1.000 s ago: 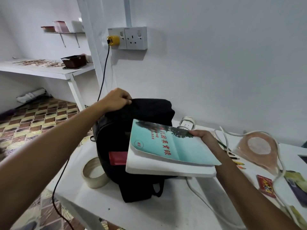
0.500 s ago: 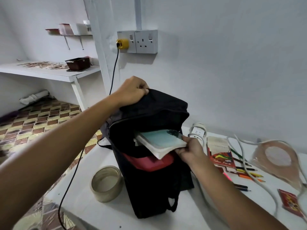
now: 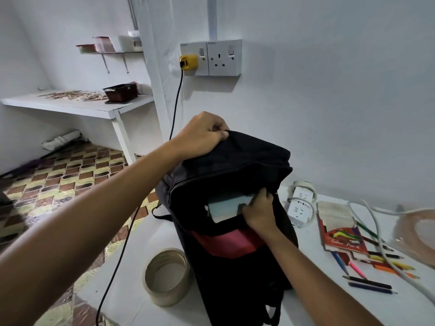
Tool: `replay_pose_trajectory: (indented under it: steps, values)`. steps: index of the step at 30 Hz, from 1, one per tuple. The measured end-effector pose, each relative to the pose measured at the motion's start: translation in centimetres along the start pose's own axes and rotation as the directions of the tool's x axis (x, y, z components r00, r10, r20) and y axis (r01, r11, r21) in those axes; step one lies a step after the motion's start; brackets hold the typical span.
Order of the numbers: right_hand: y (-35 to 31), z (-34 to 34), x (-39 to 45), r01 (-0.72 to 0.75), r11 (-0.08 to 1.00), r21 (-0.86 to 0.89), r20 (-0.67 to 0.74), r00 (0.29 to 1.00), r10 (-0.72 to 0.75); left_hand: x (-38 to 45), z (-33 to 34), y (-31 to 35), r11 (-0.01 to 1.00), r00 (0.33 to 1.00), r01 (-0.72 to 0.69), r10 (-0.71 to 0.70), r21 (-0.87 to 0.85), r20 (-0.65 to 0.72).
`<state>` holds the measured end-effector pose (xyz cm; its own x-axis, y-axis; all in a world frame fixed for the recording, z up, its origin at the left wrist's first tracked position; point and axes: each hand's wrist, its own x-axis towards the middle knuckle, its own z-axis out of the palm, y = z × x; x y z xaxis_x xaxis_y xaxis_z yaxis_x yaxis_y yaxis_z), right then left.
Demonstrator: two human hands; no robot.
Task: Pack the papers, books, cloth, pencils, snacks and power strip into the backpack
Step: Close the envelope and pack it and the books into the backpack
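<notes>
A black backpack (image 3: 237,262) stands upright on the white table (image 3: 131,274), its main opening facing me. My left hand (image 3: 202,135) grips the top edge of the backpack and holds it up. My right hand (image 3: 260,211) holds the teal-covered books (image 3: 226,204), which sit mostly inside the opening, only a corner showing. Something red (image 3: 226,242) fills a lower front pocket. A white power strip (image 3: 301,205) lies to the right of the bag. Loose coloured pencils (image 3: 376,267) and a red pencil box (image 3: 341,231) lie further right.
A roll of tape (image 3: 167,276) sits left of the bag. A black cable (image 3: 174,114) hangs from a yellow plug (image 3: 187,61) in the wall socket. White cord (image 3: 381,234) crosses the pencils. A translucent pink item (image 3: 421,229) lies at the right edge.
My right hand carried the books from in front of the bag into its opening and pushed them deeper. My left hand lifted the bag's top edge higher.
</notes>
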<state>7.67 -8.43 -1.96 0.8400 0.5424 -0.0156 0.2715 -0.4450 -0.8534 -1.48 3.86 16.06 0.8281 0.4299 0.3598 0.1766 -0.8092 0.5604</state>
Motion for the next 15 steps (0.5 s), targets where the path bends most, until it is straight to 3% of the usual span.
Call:
replay_pose_trajectory:
  steps: [2,4,7,11,15]
  values:
    - [0.8,0.8,-1.9,0.236,0.942,-0.24,-0.114,0.957,-0.268,0.3,0.1,-0.3,1.0,1.0,0.003,-0.003,-0.016,-0.006]
    - [1.7,2.4,-2.6,0.401,0.768,-0.5,-0.107,0.851,-0.514,0.5,0.1,-0.4,1.0,1.0,0.004,-0.004,-0.026,-0.008]
    - [1.6,4.1,-1.4,0.445,0.618,-0.649,0.187,0.88,-0.437,0.8,0.1,-0.6,0.999,1.0,0.012,-0.012,-0.036,0.004]
    - [1.4,4.8,1.2,0.586,0.47,-0.66,0.421,0.806,-0.416,0.7,0.0,-0.5,0.998,1.0,0.009,-0.007,-0.059,0.023]
    - [-0.5,4.4,3.0,0.668,0.511,-0.541,0.528,0.743,-0.412,0.8,0.3,0.0,0.997,0.999,0.004,0.0,-0.082,0.046]
